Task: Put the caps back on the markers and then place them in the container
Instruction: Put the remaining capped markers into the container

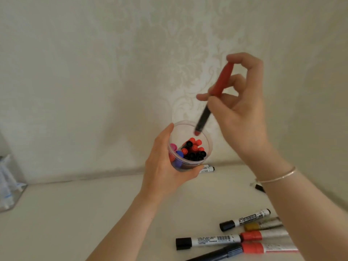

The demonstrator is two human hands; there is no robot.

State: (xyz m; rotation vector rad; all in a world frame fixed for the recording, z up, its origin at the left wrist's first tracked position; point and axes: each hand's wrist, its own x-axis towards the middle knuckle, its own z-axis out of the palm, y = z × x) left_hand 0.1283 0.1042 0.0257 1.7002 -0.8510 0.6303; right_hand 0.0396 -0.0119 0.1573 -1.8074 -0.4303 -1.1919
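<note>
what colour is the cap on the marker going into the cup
Red, on a black barrel: the marker in the right hand, head view.

Clear plastic container (190, 147), round, open top, lifted off the table, tilted slightly. Inside it: capped markers (194, 150) standing on end, caps red, black, blue, pink. Above its rim: red-capped marker (212, 99) with black barrel, steeply tilted, red lower end just over the opening, blurred. Below-right of container, on the table: loose markers (243, 236) lying flat, near-parallel, caps black, red, gold. Two more just behind container's base (208, 168).
</note>
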